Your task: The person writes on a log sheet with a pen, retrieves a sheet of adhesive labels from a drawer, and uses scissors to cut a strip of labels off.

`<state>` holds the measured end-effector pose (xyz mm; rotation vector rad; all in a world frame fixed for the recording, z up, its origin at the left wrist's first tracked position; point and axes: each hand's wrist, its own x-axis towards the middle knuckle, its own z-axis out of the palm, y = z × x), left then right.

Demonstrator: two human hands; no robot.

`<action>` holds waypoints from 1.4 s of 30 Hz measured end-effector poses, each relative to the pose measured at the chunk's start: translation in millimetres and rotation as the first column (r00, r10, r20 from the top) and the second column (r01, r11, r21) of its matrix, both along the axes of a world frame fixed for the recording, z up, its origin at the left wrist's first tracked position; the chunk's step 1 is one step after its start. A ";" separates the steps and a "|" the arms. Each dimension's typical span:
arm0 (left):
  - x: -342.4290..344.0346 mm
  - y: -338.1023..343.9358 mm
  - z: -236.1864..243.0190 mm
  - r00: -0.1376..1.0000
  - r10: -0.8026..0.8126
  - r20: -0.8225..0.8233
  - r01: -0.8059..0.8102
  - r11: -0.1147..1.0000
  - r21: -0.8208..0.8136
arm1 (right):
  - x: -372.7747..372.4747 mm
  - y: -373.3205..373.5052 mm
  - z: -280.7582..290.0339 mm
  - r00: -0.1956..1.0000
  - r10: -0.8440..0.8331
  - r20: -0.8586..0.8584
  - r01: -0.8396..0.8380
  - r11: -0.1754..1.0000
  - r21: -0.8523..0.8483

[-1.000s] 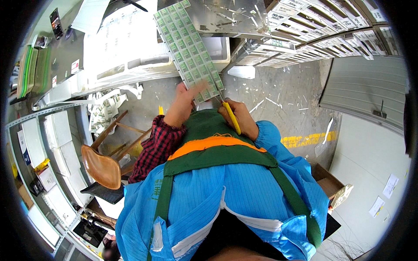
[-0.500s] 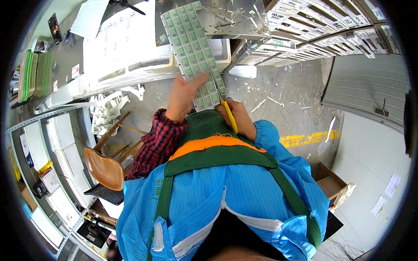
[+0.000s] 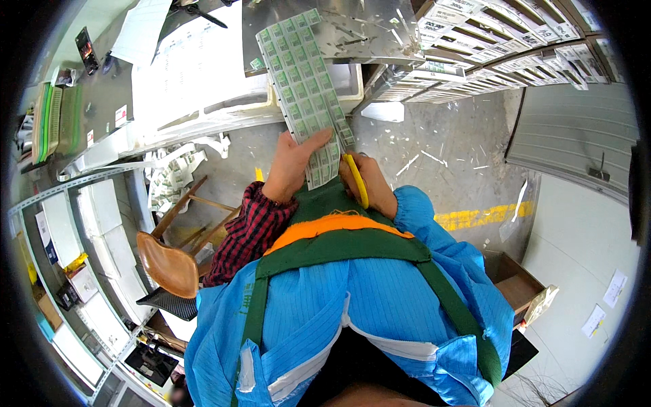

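Observation:
A long sheet of small green printed labels (image 3: 298, 74) slants up from my hands toward the steel worktop. My left hand (image 3: 291, 166) grips its lower left part, thumb lying across the labels. At the sheet's lower right edge, my right hand (image 3: 373, 186) is closed on yellow-handled scissors (image 3: 354, 175), whose blades point up along the labels, partly hidden by them. Both hands are above my green apron (image 3: 339, 251).
A steel worktop (image 3: 359, 34) with paper scraps, white papers (image 3: 183, 68), a phone (image 3: 87, 51) and green trays (image 3: 47, 122) lie ahead. Around me are slotted racks (image 3: 488, 27), a wooden chair (image 3: 166, 261), shelving (image 3: 108, 237), an open drawer (image 3: 508, 285) and floor litter.
Over the last half second the label sheet has slid down toward my body and slightly right, with my left hand shifting along. The scissors remain in my right hand.

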<state>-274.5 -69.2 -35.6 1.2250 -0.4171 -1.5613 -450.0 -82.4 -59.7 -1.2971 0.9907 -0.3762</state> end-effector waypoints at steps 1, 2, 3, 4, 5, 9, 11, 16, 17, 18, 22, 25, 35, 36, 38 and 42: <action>2.4 -0.2 -0.4 1.000 -0.008 0.014 0.008 1.000 -0.005 | 1.1 0.3 -0.2 1.000 -0.003 -0.002 0.003 1.000 0.002; 6.2 -2.0 0.9 0.999 0.032 -0.025 -0.031 0.999 0.019 | 2.2 0.6 -0.3 1.000 -0.006 -0.004 0.006 1.000 0.004; 9.9 -5.4 5.0 0.995 0.075 -0.065 -0.072 0.996 0.044 | 2.3 0.5 0.9 1.000 0.011 -0.025 -0.011 1.000 0.008; 13.4 -9.1 7.8 0.988 0.119 -0.103 -0.112 0.991 0.071 | 2.3 0.1 2.9 0.999 0.028 -0.046 -0.028 1.000 0.013; 16.7 -13.9 8.3 0.990 0.121 -0.074 -0.118 0.992 0.043 | 2.3 0.1 3.9 0.997 0.045 -0.066 -0.044 0.999 0.018; 20.5 -25.8 7.1 0.992 0.128 0.007 -0.127 0.990 -0.065 | 1.8 3.7 -2.0 0.999 0.023 -0.036 -0.026 0.994 -0.105; 18.9 -26.8 5.7 0.993 0.112 0.038 -0.109 0.990 -0.087 | 2.5 2.6 -2.6 1.000 0.014 -0.015 -0.016 0.996 -0.083; 10.6 -20.9 9.9 0.992 0.088 0.089 -0.084 0.995 -0.057 | 4.1 2.6 -9.1 1.000 -0.017 -0.014 0.017 0.999 -0.038; 8.5 -19.9 11.4 0.993 0.085 0.085 -0.081 0.996 -0.041 | 5.3 3.2 -11.1 0.999 -0.039 0.006 0.039 0.999 -0.024; 6.2 -18.7 13.3 0.993 0.080 0.083 -0.078 0.997 -0.024 | 6.8 3.7 -12.4 0.998 -0.057 0.027 0.057 0.998 -0.028; 4.2 -14.8 11.2 0.999 0.037 0.019 -0.036 0.999 -0.030 | 11.0 -1.4 -11.9 0.996 -0.075 0.048 0.076 0.997 -0.021; 0.8 -12.1 10.2 0.997 0.068 0.024 -0.067 0.997 -0.034 | 14.1 -2.5 -13.8 0.992 -0.088 0.093 0.096 0.991 -0.091; -3.4 -2.8 17.6 0.997 -0.010 0.080 0.013 0.999 -0.043 | 16.7 -16.2 5.7 0.985 -0.108 0.133 0.106 0.994 0.026; -3.4 -2.6 19.7 0.997 -0.013 0.078 0.017 0.999 -0.046 | 16.4 -17.3 7.6 0.987 -0.098 0.124 0.098 0.995 0.006; -2.3 -2.4 18.7 0.994 -0.027 0.102 0.033 0.998 -0.056 | 15.4 -19.3 10.1 0.991 -0.079 0.104 0.082 0.996 -0.032; -1.3 1.9 13.1 0.987 -0.054 0.153 0.061 0.997 -0.043 | 15.1 -20.1 5.3 0.988 -0.106 0.111 0.112 0.993 -0.045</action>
